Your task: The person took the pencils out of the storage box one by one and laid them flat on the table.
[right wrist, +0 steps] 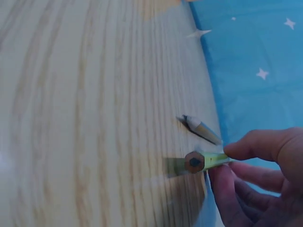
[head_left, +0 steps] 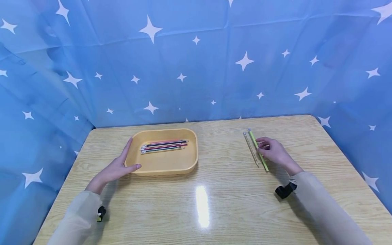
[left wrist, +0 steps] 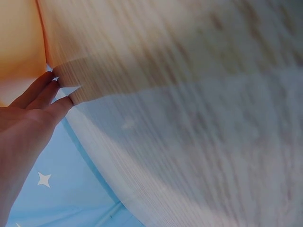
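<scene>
An orange-yellow tray (head_left: 162,167) stands on the left of the table, holding a small bundle of pencils (head_left: 163,146) in several colours. My left hand (head_left: 114,168) spans the tray's near left corner, fingers straight along its left wall and thumb at the front rim. On the right, my right hand (head_left: 274,151) pinches a lime-green pencil (head_left: 253,139) between thumb and fingers. Its flat, unsharpened end faces the camera in the right wrist view. Just left of it lies a gold pencil (head_left: 251,149), whose sharpened tip (right wrist: 184,119) shows in the right wrist view.
The wooden table (head_left: 239,204) has rounded back corners. A blue curtain (head_left: 196,68) with white stars hangs behind it and along both sides. A bright light reflection (head_left: 202,207) falls near the front middle of the tabletop.
</scene>
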The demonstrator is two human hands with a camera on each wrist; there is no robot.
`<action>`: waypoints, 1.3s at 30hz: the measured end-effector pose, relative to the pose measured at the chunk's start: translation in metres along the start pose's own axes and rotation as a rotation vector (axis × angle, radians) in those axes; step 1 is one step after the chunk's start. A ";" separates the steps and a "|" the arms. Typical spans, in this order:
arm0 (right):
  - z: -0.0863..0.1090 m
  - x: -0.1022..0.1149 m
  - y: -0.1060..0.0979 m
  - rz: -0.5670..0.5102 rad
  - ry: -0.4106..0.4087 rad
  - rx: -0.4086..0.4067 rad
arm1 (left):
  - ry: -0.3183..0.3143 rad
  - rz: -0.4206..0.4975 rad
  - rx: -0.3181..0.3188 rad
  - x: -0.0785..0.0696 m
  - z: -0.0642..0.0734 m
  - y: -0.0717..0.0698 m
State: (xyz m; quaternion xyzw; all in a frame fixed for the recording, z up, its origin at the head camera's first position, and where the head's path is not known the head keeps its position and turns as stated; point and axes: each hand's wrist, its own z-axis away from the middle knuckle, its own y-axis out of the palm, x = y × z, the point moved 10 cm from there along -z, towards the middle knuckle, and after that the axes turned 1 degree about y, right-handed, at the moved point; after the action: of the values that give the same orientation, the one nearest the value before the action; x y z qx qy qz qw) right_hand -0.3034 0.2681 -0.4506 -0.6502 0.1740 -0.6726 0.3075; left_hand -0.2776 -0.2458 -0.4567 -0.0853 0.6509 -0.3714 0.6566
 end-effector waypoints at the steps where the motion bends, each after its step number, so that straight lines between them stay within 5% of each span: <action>1: 0.000 0.000 0.000 0.008 0.001 -0.002 | 0.002 -0.002 0.001 0.000 0.000 0.000; 39: -0.005 -0.001 0.002 0.120 -0.032 -0.021 | -0.011 0.002 -0.002 0.000 0.001 0.001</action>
State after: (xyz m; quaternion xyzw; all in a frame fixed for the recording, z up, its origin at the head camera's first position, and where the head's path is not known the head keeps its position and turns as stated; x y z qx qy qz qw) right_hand -0.3085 0.2664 -0.4525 -0.6524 0.2147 -0.6406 0.3433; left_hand -0.2770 -0.2457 -0.4573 -0.0875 0.6476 -0.3697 0.6605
